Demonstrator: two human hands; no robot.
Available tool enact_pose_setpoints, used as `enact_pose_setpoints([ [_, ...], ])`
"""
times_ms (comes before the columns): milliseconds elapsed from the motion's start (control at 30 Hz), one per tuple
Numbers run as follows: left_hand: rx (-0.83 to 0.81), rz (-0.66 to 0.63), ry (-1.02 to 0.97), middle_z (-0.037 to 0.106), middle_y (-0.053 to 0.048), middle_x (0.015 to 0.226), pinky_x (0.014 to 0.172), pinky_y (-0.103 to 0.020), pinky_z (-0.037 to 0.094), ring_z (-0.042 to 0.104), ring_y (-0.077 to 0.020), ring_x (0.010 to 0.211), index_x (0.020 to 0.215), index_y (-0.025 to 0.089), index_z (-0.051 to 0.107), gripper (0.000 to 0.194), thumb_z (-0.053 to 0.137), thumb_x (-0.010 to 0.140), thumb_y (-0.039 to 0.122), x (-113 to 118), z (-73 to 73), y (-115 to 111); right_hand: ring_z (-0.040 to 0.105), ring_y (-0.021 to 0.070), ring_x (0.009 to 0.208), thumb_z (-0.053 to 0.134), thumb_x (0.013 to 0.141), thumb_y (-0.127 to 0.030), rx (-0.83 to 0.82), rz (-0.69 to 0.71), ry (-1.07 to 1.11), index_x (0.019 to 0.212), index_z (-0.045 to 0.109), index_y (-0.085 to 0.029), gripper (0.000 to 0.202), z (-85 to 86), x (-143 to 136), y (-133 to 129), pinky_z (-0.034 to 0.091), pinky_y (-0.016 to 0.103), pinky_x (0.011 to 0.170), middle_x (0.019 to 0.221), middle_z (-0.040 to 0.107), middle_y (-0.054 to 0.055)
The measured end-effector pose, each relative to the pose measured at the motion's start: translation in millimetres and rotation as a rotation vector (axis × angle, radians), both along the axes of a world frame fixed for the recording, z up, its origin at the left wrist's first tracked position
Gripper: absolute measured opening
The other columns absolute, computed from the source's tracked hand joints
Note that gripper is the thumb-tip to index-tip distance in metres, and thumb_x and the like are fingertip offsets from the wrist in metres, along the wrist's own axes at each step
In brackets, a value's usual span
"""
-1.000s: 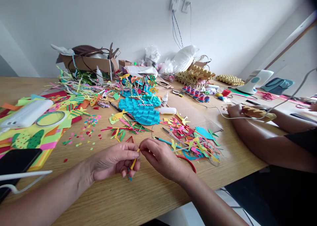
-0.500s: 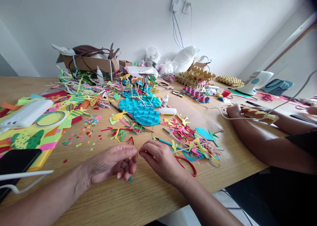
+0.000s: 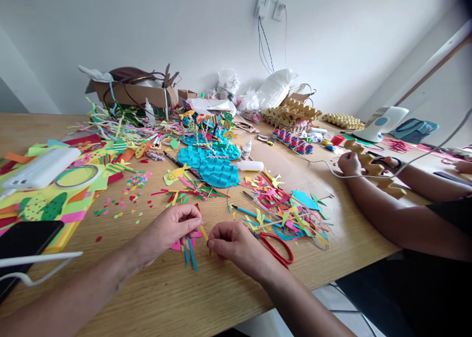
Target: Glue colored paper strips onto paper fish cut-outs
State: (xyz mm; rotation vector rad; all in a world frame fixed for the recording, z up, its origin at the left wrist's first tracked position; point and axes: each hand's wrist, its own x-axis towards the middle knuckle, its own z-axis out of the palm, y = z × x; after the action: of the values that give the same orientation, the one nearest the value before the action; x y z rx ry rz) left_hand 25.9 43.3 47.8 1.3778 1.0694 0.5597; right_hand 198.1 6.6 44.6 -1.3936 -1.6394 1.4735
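Note:
A narrow yellow paper strip (image 3: 204,232) runs between my two hands, low over the front of the table. My left hand (image 3: 180,224) is closed on its upper end, thumb against fingers, and a small dark red tip shows above the fingertips. With bent fingers, my right hand (image 3: 234,246) pinches the lower end. Below my left hand are blue paper strips (image 3: 191,256) and a pink paper piece (image 3: 177,245), partly hidden by the fingers. Red-handled pliers (image 3: 278,248) lie just beyond my right wrist.
Paper scraps (image 3: 273,199), a blue pencil (image 3: 254,214) and green and red strips (image 3: 191,189) lie ahead. Behind sits a blue paper-covered craft piece (image 3: 217,172). A phone (image 3: 29,241) is at left. At right, a co-worker's hands (image 3: 350,164) handle an egg carton (image 3: 372,168).
My hands have turned and drawn slightly apart, bringing the yellow strip, blue strips and pink piece into view. The co-worker's egg carton has been tilted.

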Motion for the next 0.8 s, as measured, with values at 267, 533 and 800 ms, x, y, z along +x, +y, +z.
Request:
enact_pose_setpoints([
  [267,-0.182,-0.039,-0.187,0.048,0.006,0.057,0.044,-0.016,0.033,0.044,-0.0064,0.050,0.070,0.017,0.049,0.027,0.062,0.072,0.040,-6,13.7,0,0.048,0.0078,0.051,0.045,0.079,-0.018,0.224,-0.080,-0.036,0.070,0.052,-0.017,0.011,-17.1,10,6,0.038,0.018,0.048,0.061,0.054,-0.002],
  [533,-0.194,-0.053,-0.201,0.049,0.005,0.057,0.045,-0.016,0.032,0.041,-0.0052,0.048,0.071,0.016,0.049,0.028,0.064,0.071,0.040,-4,14.1,1,0.054,0.0116,0.072,0.044,0.085,-0.013,1.120,0.013,-0.475,0.100,0.053,-0.019,0.018,-15.3,11,-10,0.040,0.020,0.058,0.087,0.059,0.004],
  [800,-0.032,-0.068,-0.008,0.044,0.007,0.055,0.044,-0.017,0.030,0.038,-0.0067,0.047,0.068,0.016,0.049,0.028,0.058,0.071,0.042,-3,6.6,4,0.050,0.0095,0.064,0.039,0.089,-0.014,1.208,0.076,-0.569,0.084,0.059,-0.017,0.020,-15.2,5,-14,0.033,0.020,0.055,0.077,0.058,0.002],
])
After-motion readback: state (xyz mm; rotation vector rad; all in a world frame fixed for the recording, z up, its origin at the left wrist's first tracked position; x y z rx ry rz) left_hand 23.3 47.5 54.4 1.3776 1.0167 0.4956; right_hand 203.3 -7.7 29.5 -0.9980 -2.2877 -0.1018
